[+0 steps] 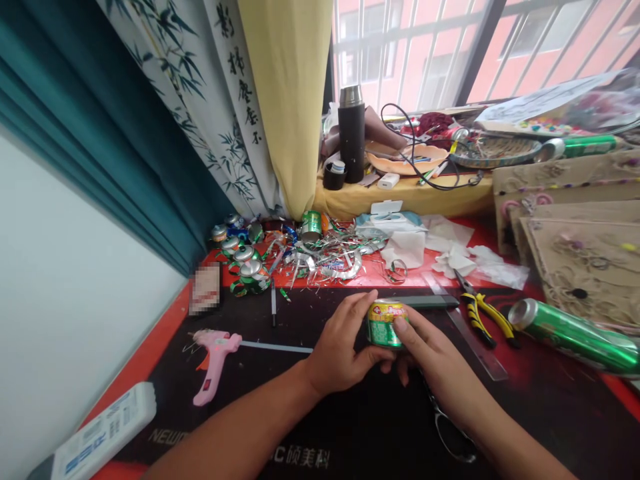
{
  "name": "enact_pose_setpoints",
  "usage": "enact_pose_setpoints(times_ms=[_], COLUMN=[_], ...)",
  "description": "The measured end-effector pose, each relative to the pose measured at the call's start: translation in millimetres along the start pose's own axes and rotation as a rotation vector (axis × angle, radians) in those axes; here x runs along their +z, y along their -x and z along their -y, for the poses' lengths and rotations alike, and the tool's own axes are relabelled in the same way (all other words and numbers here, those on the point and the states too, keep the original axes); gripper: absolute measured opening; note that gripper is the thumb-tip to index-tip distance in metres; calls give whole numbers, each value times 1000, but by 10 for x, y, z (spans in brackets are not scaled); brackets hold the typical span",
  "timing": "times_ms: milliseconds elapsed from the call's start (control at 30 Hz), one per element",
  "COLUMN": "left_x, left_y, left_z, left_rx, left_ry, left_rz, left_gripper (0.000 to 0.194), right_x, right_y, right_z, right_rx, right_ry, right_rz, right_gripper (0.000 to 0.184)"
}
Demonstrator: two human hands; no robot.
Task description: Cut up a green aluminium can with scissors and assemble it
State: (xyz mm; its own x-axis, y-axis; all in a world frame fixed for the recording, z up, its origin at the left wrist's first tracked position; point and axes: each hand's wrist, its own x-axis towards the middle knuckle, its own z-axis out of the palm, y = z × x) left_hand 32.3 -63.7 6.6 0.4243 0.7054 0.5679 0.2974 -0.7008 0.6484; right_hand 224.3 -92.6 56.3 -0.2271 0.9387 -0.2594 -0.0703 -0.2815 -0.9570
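Both hands hold a short cut-down drink can (386, 325), green and yellow with a red label, above a black desk mat (360, 427). My left hand (341, 343) cups its left side, and my right hand (425, 340) grips its right side, thumb on top. A dark flat file (430, 301) lies just beyond the can. Black-handled scissors (450, 427) lie partly hidden under my right hand. A pink hot glue gun (215, 360) rests to the left, with a long glue stick (275, 347) reaching toward my left hand.
Yellow-handled pliers (480, 313), a steel ruler (475, 343) and a green can (575, 337) lie to the right. Shiny metal scraps (325, 260) and can tops (245, 270) heap beyond. Cardboard panels (585, 267) stand far right. A power strip (103, 433) sits near the left edge.
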Motion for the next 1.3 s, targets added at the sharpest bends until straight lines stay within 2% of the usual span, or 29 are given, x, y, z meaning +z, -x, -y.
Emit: enact_pose_setpoints(times_ms=[400,800,1000,1300], left_x=[0,-12,-19,-17], left_y=[10,25,40,51], left_z=[-30,14,48,69], left_rx=[21,-98,-161,-172], left_ry=[-38,26,55,48], left_rz=[-44,-16,-51,-43], left_gripper=[82,71,72,71], right_x=[24,6,-5,-31], right_y=[30,-55,-77,-110], right_z=[2,-75,-119,-116], right_rx=[-7,-33,-21,-30], right_ry=[-51,-139,-228,-206], right_rz=[12,30,45,30], right_gripper=[71,66,67,63])
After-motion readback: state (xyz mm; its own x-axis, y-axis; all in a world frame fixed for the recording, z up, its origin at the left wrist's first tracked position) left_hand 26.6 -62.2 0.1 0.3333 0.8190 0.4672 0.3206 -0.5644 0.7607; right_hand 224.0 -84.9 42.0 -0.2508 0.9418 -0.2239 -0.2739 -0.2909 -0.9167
